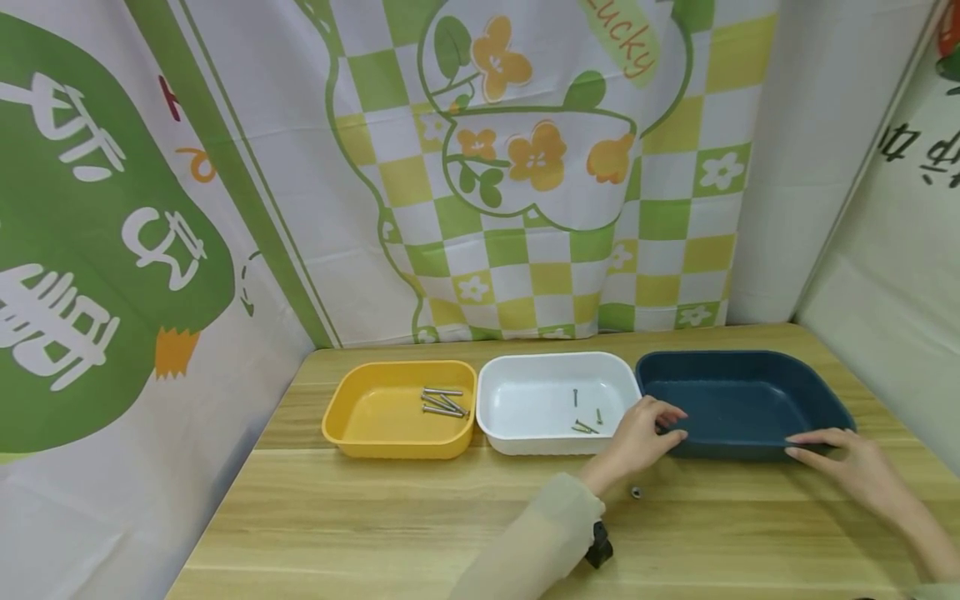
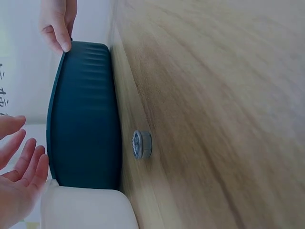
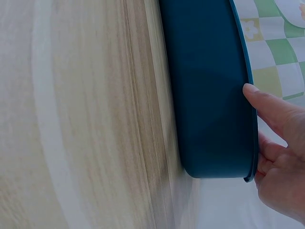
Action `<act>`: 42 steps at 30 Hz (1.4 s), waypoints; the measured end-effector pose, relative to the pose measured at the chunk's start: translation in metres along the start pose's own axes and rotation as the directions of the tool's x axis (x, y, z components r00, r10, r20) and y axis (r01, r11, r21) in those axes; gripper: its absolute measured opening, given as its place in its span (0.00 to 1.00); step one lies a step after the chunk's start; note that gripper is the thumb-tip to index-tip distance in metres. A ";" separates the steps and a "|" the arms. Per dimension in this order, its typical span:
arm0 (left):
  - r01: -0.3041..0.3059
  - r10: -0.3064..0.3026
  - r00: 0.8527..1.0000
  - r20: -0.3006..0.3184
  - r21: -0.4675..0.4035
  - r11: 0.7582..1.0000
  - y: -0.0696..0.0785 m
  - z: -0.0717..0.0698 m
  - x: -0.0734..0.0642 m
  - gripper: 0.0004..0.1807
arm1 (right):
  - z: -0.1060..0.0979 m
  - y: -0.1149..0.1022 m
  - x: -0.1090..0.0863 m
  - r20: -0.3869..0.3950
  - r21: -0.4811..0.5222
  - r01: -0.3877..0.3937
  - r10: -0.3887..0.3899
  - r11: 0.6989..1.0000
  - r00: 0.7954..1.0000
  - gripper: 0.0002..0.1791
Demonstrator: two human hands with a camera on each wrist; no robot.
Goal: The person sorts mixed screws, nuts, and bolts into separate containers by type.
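A dark blue plastic tray [image 1: 735,404] stands at the right of the table. My right hand [image 1: 851,467] grips its front right corner, and in the right wrist view the thumb [image 3: 251,89] lies on the long rim with the other fingers around the end. Close to the tray's front left corner is my left hand [image 1: 641,437], thumb and fingers apart around an open gap. The left wrist view shows those fingers [image 2: 28,162] loosely spread beside the rim, holding nothing. On the wood in front of the tray lies a small metal nut [image 2: 142,144].
Left of the blue tray stands a white tray [image 1: 525,433] with several small screws [image 1: 585,427] in it. Beside that is a yellow tray [image 1: 375,425] holding several long bolts [image 1: 444,404]. Printed cloth [image 1: 540,275] hangs behind the wooden table [image 1: 360,533].
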State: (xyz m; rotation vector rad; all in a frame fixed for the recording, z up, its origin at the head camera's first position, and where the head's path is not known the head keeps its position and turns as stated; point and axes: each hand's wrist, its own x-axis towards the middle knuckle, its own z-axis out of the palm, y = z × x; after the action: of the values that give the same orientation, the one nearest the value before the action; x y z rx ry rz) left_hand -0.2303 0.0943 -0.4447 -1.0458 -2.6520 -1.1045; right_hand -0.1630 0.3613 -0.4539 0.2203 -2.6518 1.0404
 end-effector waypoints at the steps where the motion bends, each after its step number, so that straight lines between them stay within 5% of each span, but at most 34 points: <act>1: -0.007 0.007 1.000 0.003 0.002 1.000 0.000 -0.001 -0.001 0.12 | 0.000 0.000 0.000 0.000 0.001 0.000 0.000 1.000 1.000 0.13; 12: -0.061 0.059 0.995 0.082 0.019 0.998 0.004 -0.010 -0.015 0.11 | 0.000 0.001 0.002 -0.041 0.017 0.046 -0.046 0.999 0.998 0.11; 25: -0.123 0.109 0.979 0.170 0.079 0.989 -0.005 -0.013 -0.029 0.11 | -0.001 -0.001 0.002 -0.022 -0.039 0.002 -0.003 0.999 1.000 0.12; 32: -0.130 0.077 0.942 0.325 0.143 0.981 -0.001 -0.020 -0.038 0.13 | 0.000 0.000 0.000 -0.013 0.002 -0.006 0.006 1.000 1.000 0.12; 42: -0.222 0.158 0.930 0.333 0.163 0.961 -0.011 -0.022 -0.045 0.14 | -0.001 -0.003 0.000 -0.005 -0.041 -0.032 0.032 0.999 0.999 0.14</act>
State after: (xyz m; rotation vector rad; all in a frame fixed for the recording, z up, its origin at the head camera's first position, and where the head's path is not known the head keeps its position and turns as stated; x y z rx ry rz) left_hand -0.2063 0.0496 -0.4495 -1.5108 -2.7404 -0.6647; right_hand -0.1618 0.3601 -0.4511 0.1668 -2.6783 0.9935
